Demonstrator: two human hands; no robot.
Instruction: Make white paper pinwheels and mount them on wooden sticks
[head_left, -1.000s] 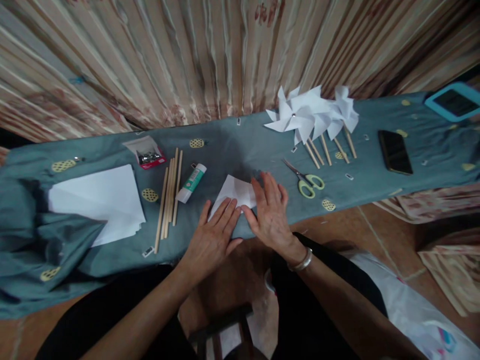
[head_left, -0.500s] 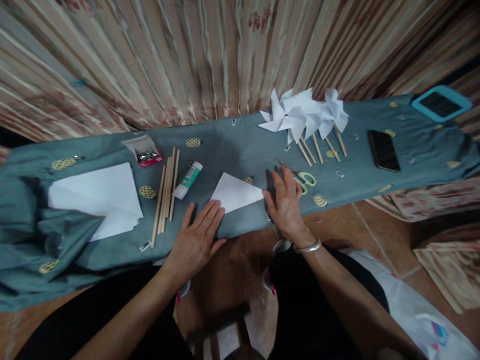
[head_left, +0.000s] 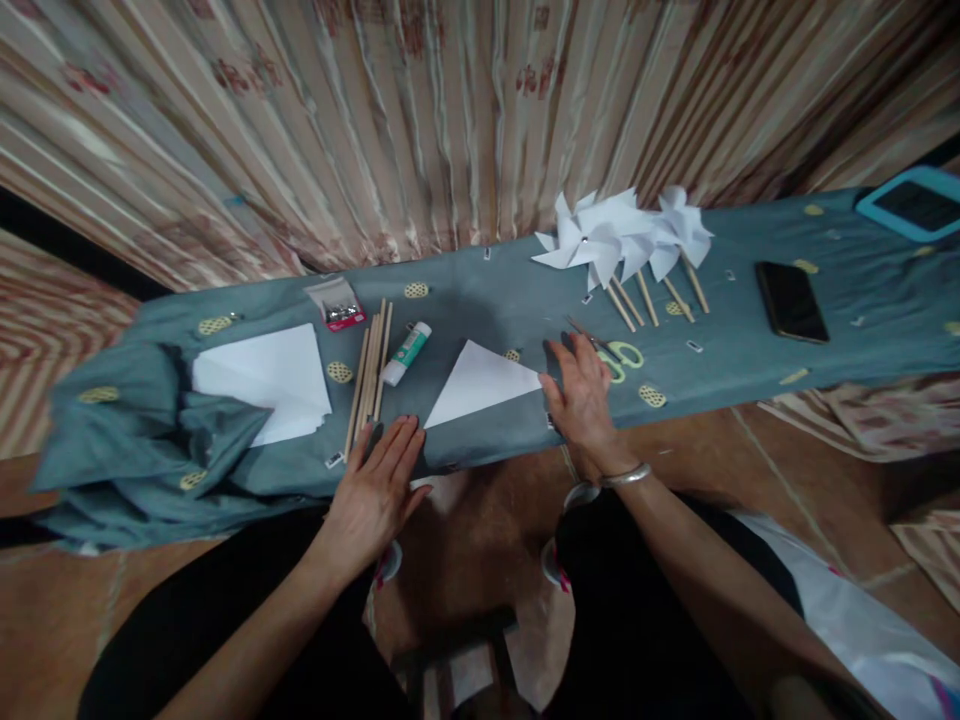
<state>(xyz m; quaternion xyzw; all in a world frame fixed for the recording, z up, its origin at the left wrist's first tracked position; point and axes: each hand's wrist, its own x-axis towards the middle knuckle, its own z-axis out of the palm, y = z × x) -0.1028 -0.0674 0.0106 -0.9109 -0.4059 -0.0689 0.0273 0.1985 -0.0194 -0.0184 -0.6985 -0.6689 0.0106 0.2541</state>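
Observation:
A white sheet folded into a triangle [head_left: 480,385] lies on the teal cloth in front of me. My left hand [head_left: 375,480] rests flat at its left corner, fingers stretched out and holding nothing. At the right tip of the paper is my right hand [head_left: 581,395], its fingers apart and its thumb at the paper's point. Just beyond that hand lie scissors [head_left: 628,353] with light green handles, partly hidden by the fingers. A glue stick [head_left: 407,353] with a green label lies left of the triangle, beside several wooden sticks [head_left: 367,370].
Several white paper pinwheels [head_left: 600,240] on sticks lie at the back right. Farther right are a black phone [head_left: 791,302] and a blue-framed tablet [head_left: 919,205]. To the left are a stack of white paper [head_left: 262,375] and a small open box of metal pins [head_left: 337,303]. A pleated curtain [head_left: 450,130] hangs behind.
My left hand has slid left and down, off the paper's left corner, which now shows whole. My right hand stays at the right tip. The whole view has shifted a little.

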